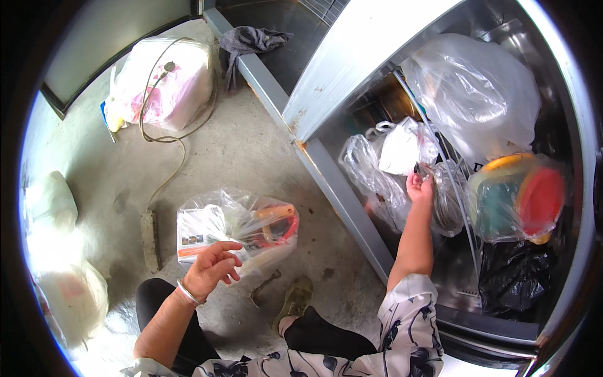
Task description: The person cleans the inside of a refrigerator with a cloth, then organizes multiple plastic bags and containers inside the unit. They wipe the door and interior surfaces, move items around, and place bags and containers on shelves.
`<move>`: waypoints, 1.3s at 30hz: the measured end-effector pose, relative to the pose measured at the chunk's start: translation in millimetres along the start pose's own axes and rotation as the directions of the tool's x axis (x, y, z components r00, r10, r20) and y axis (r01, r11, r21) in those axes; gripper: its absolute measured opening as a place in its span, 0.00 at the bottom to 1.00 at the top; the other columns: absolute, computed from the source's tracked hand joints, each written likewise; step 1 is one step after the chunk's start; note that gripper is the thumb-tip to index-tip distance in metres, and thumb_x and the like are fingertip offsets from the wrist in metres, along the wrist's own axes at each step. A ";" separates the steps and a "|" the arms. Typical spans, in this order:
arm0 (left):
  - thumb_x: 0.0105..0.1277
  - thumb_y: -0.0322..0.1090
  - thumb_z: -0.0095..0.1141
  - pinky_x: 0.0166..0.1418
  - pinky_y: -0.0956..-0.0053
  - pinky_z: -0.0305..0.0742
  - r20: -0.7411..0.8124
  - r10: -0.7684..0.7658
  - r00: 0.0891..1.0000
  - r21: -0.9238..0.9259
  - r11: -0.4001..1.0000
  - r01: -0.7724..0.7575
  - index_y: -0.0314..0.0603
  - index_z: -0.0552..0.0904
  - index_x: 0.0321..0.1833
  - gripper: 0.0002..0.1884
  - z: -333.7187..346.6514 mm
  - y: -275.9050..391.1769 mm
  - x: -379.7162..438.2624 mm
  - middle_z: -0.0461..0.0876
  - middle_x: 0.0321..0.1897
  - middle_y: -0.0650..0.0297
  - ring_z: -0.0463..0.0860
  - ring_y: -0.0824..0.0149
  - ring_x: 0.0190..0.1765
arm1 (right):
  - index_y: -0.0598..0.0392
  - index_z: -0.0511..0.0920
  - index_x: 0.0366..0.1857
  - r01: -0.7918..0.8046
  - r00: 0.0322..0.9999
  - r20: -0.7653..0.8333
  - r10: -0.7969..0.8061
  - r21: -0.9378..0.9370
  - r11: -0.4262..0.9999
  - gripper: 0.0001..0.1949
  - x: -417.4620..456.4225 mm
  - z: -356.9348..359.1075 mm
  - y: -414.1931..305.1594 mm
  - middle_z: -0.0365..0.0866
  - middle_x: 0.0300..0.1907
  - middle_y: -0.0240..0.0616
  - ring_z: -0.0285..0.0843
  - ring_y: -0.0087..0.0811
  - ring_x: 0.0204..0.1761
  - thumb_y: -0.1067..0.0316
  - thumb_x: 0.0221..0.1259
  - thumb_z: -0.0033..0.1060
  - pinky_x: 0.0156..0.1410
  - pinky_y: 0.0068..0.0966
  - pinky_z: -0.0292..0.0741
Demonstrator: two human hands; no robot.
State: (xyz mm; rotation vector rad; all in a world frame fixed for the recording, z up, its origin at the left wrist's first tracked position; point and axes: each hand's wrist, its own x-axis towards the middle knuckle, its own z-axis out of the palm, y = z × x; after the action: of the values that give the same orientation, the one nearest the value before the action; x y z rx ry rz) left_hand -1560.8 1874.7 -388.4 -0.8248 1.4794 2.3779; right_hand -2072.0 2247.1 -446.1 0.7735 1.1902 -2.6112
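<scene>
My right hand (419, 187) reaches into a stainless-steel cabinet, its fingers pinched at the gathered top of a clear plastic bag (447, 207). That bag holds round things I cannot make out. A small dark piece shows at the fingertips. Just beyond is a white plastic bag (408, 147), and to its left lies a crumpled clear bag (377, 184). My left hand (214, 268), a bangle at its wrist, hangs empty with fingers apart. Behind it on the floor rests a clear bag of goods (235, 226) with a box and red and orange items inside.
A thin metal rod (435, 146) slants across the cabinet beside a big clear bag (476, 94), bagged colored plastic containers (518, 198) and a black bag (516, 275). A grey cloth (249, 40) drapes over the metal frame (339, 202). A cable runs to a power strip (150, 242).
</scene>
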 end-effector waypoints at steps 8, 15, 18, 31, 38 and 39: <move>0.69 0.32 0.52 0.38 0.77 0.77 -0.123 0.055 0.991 0.127 0.991 -0.039 0.37 0.77 0.63 0.20 -24.4 11.3 -6.8 0.83 0.40 0.62 0.84 0.71 0.36 | 0.55 0.72 0.45 -0.112 0.975 -0.216 0.056 -0.256 0.960 0.28 2.3 4.3 -18.5 0.80 0.32 0.33 0.80 0.30 0.28 0.36 0.63 0.59 0.44 0.36 0.79; 0.68 0.31 0.53 0.42 0.76 0.78 -0.111 0.005 0.994 0.199 0.980 0.018 0.39 0.77 0.62 0.19 -33.1 -9.7 -12.3 0.82 0.41 0.60 0.83 0.70 0.38 | 0.60 0.68 0.57 -0.003 0.996 -0.083 -0.029 -0.357 0.934 0.41 -55.0 1.0 -24.0 0.76 0.45 0.39 0.76 0.32 0.38 0.28 0.57 0.62 0.42 0.29 0.77; 0.64 0.29 0.56 0.46 0.72 0.78 -0.189 0.273 0.943 0.564 0.817 -0.123 0.43 0.77 0.62 0.21 -49.6 -39.0 -19.4 0.80 0.46 0.56 0.83 0.64 0.43 | 0.60 0.74 0.58 0.337 0.939 0.154 -0.307 -0.593 0.731 0.31 -120.8 -6.6 44.6 0.80 0.45 0.38 0.78 0.28 0.40 0.41 0.66 0.63 0.43 0.27 0.78; 0.50 0.36 0.69 0.53 0.54 0.73 -0.167 0.569 0.805 0.983 0.162 0.090 0.54 0.75 0.63 0.33 -41.0 -51.0 -26.7 0.71 0.49 0.54 0.77 0.51 0.53 | 0.53 0.63 0.74 0.109 0.854 0.289 0.434 -0.913 0.393 0.41 -252.4 -74.6 263.3 0.78 0.59 0.38 0.79 0.27 0.55 0.43 0.62 0.69 0.49 0.30 0.80; 0.43 0.43 0.78 0.68 0.56 0.72 -0.379 0.411 0.829 0.904 0.356 0.236 0.50 0.60 0.77 0.55 -94.5 -66.0 15.6 0.69 0.66 0.45 0.72 0.45 0.65 | 0.40 0.62 0.74 -0.035 0.748 0.225 0.625 -0.926 0.376 0.37 -264.5 -73.6 263.2 0.77 0.59 0.31 0.78 0.27 0.54 0.48 0.62 0.68 0.52 0.32 0.79; 0.42 0.41 0.79 0.67 0.57 0.72 -0.339 0.335 0.879 0.828 0.550 0.109 0.49 0.58 0.78 0.57 -117.3 -69.9 26.7 0.71 0.65 0.46 0.74 0.46 0.65 | 0.39 0.62 0.74 0.008 0.748 0.262 0.610 -0.922 0.387 0.37 -266.6 -78.4 267.1 0.76 0.60 0.31 0.78 0.27 0.54 0.49 0.62 0.68 0.51 0.32 0.80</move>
State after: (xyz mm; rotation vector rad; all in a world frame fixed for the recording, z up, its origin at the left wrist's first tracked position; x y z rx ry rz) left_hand -1510.2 1801.7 -495.5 -1.0463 2.5910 1.1880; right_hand -1719.9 2111.5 -524.8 -0.0623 1.6754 -1.2991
